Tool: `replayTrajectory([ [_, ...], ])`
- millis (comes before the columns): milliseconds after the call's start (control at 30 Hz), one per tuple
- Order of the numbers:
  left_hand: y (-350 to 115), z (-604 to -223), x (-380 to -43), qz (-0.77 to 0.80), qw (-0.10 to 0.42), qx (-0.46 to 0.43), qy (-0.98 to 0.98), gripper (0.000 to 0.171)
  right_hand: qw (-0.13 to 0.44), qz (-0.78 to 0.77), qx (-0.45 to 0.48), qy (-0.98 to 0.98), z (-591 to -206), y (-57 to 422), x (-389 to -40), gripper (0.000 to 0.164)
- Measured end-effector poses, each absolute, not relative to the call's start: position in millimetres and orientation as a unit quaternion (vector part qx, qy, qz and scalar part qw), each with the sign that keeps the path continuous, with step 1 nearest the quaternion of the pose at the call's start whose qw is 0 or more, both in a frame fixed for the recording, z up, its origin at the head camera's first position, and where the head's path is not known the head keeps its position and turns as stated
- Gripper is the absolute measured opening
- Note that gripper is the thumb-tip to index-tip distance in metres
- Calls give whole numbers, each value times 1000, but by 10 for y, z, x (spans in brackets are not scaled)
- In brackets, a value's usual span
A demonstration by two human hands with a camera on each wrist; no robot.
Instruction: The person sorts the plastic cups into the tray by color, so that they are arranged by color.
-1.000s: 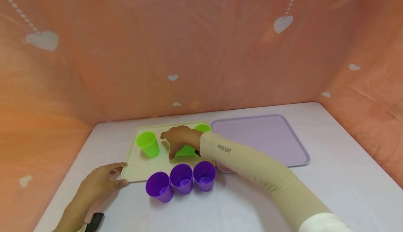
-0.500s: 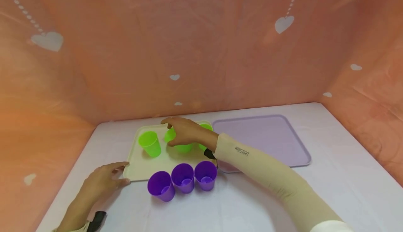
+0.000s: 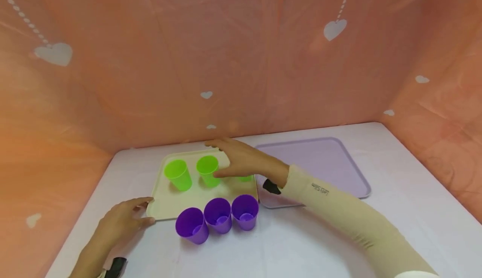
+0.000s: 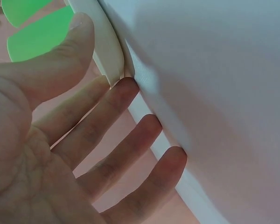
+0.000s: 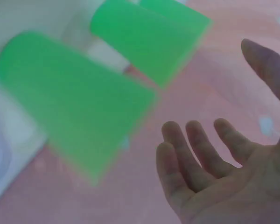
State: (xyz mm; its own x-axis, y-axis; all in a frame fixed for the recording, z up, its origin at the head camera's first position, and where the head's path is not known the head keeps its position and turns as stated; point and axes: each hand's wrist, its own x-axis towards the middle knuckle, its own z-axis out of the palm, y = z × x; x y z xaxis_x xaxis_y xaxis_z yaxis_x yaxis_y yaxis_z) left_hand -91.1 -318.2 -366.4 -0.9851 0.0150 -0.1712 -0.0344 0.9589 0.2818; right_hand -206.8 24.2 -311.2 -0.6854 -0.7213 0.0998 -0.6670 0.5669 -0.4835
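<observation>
Two green cups, the left one (image 3: pixel 178 176) and the middle one (image 3: pixel 208 172), stand upright on the cream tray (image 3: pixel 162 207). A third green cup (image 3: pixel 246 178) is mostly hidden behind my right hand (image 3: pixel 244 159). That hand hovers over the tray's right part, fingers spread and holding nothing; in the right wrist view its palm (image 5: pixel 238 186) is apart from the nearest green cup (image 5: pixel 74 102). My left hand (image 3: pixel 117 223) rests its fingertips at the cream tray's left front corner, thumb (image 4: pixel 79 35) by the rim and fingers nearly straight.
Three purple cups (image 3: pixel 218 216) stand in a row on the white table (image 3: pixel 293 248), before the cream tray's front edge. To the right lies a lilac tray (image 3: pixel 308 165). Orange cloth with hearts (image 3: pixel 241 60) walls the back and both sides.
My right hand has let go of the middle green cup, which now stands upright beside the left one, and has drawn back to the right. The left hand stays at the tray corner.
</observation>
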Motion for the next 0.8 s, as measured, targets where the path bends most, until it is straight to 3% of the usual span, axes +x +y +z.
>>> replayTrajectory([
  [200, -3225, -3640, -923, 136, 84, -1, 987, 72, 18, -264, -351, 898, -3072, 1109, -1806, 68],
  [433, -3253, -3618, -935, 129, 101, -11, 986, 73, -33, -264, -285, 921, -3459, 2161, -1657, 48],
  [800, -3257, -3610, -939, 123, 113, -11, 986, 76, -66, -188, -162, 966, -3662, 3235, -1668, 47],
])
